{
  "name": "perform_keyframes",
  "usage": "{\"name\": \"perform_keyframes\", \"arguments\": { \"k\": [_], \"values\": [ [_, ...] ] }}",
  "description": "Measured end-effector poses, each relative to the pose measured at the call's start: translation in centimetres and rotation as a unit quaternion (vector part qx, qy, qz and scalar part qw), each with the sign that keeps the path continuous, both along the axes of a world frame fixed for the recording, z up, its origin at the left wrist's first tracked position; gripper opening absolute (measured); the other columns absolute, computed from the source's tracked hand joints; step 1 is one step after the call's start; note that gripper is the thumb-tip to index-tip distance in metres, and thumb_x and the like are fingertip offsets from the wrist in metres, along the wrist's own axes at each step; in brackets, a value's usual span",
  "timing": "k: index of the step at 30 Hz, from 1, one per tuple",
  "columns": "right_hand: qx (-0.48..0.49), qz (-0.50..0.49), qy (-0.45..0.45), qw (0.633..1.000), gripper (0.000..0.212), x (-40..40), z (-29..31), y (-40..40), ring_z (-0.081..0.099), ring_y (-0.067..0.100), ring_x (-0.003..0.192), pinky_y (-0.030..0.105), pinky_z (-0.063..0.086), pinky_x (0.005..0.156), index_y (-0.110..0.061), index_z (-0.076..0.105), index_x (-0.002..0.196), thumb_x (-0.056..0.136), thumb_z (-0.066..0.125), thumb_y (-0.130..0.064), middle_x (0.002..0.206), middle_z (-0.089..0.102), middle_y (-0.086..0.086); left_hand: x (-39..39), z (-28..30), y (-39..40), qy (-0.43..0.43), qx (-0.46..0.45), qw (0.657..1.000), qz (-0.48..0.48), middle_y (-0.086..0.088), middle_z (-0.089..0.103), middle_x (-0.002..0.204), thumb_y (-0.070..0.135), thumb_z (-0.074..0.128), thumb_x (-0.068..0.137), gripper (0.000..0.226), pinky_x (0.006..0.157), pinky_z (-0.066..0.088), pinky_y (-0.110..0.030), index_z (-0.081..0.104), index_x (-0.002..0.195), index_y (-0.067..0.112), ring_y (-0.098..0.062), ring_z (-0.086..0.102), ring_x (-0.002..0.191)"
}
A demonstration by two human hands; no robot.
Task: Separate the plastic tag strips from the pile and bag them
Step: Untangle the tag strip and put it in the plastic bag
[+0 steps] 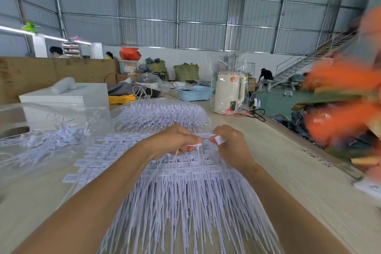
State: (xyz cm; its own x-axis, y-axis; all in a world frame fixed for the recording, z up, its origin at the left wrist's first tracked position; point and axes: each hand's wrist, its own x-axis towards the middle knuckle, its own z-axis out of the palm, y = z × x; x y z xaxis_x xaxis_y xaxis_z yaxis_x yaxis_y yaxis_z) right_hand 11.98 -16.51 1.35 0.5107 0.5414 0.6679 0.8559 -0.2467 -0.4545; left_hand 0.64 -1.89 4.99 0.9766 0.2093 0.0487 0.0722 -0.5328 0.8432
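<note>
White tag strips [181, 202] fan out; both hands' fingers [193, 140] pinch one strip [206, 135].

An orange mass [342, 109] at the table's [288, 171] right edge was too blurred to identify. The pile of tag strips [185, 202] ran off the bottom edge. Print on the tags was unreadable.

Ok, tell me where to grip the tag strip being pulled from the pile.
Pinch the tag strip at its flat label head, coming from above: the heads sit uppermost and offer flat faces, while the thin tails trail down into the pile, tangled together.
</note>
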Motion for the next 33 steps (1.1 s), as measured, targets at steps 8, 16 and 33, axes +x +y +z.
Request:
{"name": "perform_keyframes", "arguments": {
  "k": [8, 16, 33],
  "values": [
    [0.105, 0.159, 0.383, 0.904, 0.017, -0.1, 1.2, -0.5, 0.052, 0.007, 0.050, 0.022, 0.051, 0.052, -0.010, 0.049, 0.082, 0.091, 0.058, -0.022, 0.068, 0.048, -0.001, 0.0, 0.0, -0.5, 0.016, 0.066, 0.998, 0.002, 0.002, 0.054, 0.066, 0.016, 0.050, 0.096, 0.022, 0.053, 0.031, -0.021, 0.063, 0.079, 0.017, -0.010, 0.042, 0.058],
    [0.036, 0.167, 0.364, 0.916, 0.029, -2.2, 1.4, 1.2, 0.027, 0.010, 0.041, 0.019, 0.022, 0.038, -0.010, 0.047, 0.079, 0.082, 0.071, -0.025, 0.050, 0.033, -0.001, -0.6, -0.2, 0.0, 0.014, 0.162, 0.987, -0.020, 0.005, 0.058, 0.110, 0.020, 0.057, 0.091, 0.017, 0.083, 0.045, -0.030, 0.057, 0.107, 0.025, -0.017, 0.053, 0.104],
    [-0.036, 0.205, 0.278, 0.938, 0.020, -3.6, 1.7, 1.9, 0.028, 0.006, 0.036, 0.016, 0.024, 0.035, 0.006, 0.057, 0.087, 0.087, 0.065, -0.012, 0.050, 0.035, -0.001, -2.5, -0.5, 2.5, -0.014, 0.149, 0.988, 0.028, 0.009, 0.057, 0.052, 0.029, 0.055, 0.094, 0.033, 0.058, 0.039, -0.022, 0.063, 0.063, 0.021, -0.009, 0.048, 0.052]
  ]
}}
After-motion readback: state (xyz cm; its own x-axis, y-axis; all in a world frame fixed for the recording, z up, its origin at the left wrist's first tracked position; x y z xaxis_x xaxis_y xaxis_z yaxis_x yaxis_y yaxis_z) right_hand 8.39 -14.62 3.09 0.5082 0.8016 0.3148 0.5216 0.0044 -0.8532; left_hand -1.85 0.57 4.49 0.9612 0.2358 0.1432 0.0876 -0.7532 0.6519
